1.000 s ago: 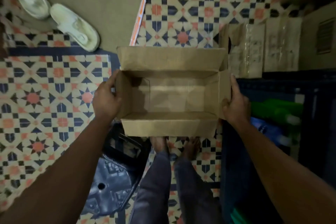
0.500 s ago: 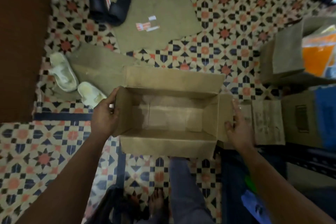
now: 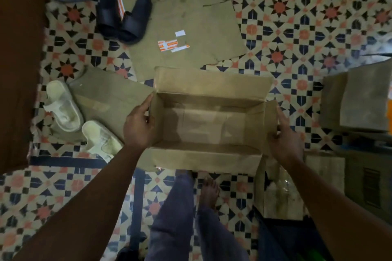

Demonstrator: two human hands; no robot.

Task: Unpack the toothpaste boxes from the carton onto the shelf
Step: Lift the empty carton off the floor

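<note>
An open brown carton (image 3: 209, 155) is held in the air in front of me, flaps out, and its inside shows only bare cardboard. My left hand (image 3: 140, 125) grips the carton's left end wall, thumb on the rim. My right hand (image 3: 285, 141) holds the right end flap, fingers lying along it. No toothpaste box is visible, and the shelf is not in view.
Flattened cardboard (image 3: 191, 19) lies on the patterned tile floor ahead, with black slippers (image 3: 124, 17) on it and white slippers (image 3: 82, 121) to the left. Closed cartons (image 3: 360, 101) stand at the right, another (image 3: 280, 193) sits lower right. My bare feet (image 3: 209, 193) are below the carton.
My view has swung forward across the floor, away from the dark shelf unit at the right. The carton has stayed between both hands, carried along with the turn.
</note>
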